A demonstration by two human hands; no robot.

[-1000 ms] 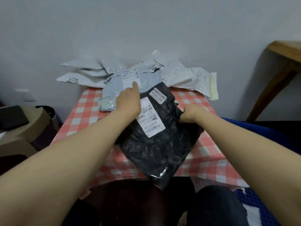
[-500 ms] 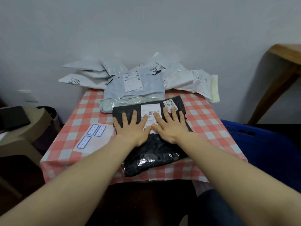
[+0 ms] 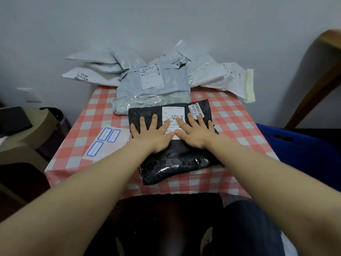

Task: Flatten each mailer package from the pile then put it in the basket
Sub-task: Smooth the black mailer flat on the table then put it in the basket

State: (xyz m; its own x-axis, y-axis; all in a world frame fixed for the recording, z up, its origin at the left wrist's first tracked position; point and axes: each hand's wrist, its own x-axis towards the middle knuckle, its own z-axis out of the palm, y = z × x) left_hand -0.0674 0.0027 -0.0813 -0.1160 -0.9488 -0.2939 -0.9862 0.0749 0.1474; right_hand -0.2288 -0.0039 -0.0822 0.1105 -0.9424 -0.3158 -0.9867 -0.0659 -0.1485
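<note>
Dim, soft light — wide-angle edge warp

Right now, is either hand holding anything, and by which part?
Nothing is held: left hand and right hand press flat on top of the black mailer.

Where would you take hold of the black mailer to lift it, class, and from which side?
Probably take the black mailer by its near edge, coming from the person's side. It lies flat on the table, but its near corner juts past the front edge, so the grip can slide under it there. The left hand and right hand press flat on top.
</note>
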